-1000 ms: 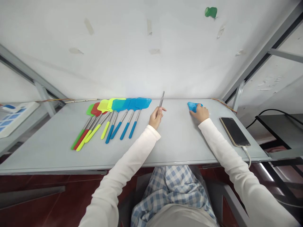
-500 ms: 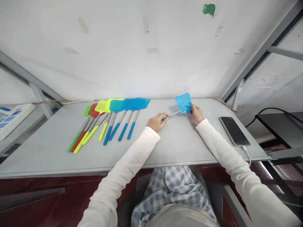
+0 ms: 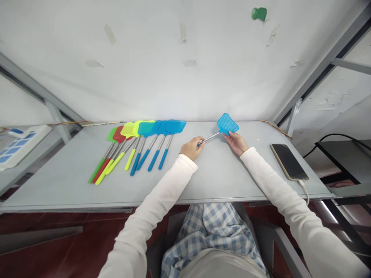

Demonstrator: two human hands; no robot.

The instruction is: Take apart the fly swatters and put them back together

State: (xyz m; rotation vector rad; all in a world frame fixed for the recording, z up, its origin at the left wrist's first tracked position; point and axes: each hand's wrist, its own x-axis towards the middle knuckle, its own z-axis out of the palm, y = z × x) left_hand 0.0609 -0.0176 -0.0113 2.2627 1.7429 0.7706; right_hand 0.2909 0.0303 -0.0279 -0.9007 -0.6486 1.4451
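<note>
In the middle of the picture, the left hand (image 3: 192, 148) is curled closed around the handle of a blue fly swatter (image 3: 228, 124). Only a tiny bit of the blue handle peeks out by the fingers. A thin, shiny rod (image 3: 211, 137) goes from there up and to the right, to the wide blue head. The head is right of the middle, near where the gray table (image 3: 217, 181) meets the white wall (image 3: 145, 77). The right hand (image 3: 237, 143) is just below the head, with its palm partly showing. Its fingers touch the bottom of the head, near the rod, but I cannot tell if they pinch it. Left of the middle, more swatters lie in a row on the table, and their heads lie partly on top of each other. There is a green handle (image 3: 97, 171), a red handle (image 3: 101, 170), three yellow handles (image 3: 115, 163) and four blue handles (image 3: 153, 160). All these handles point down toward the bottom of the picture. On the right side, a phone (image 3: 290, 162) lies with a white cord (image 3: 303, 189) plugged into it. A white thing with blue squares (image 3: 20, 144) sits at the far left. A green scrap (image 3: 259, 14) is on the wall at the upper right.
</note>
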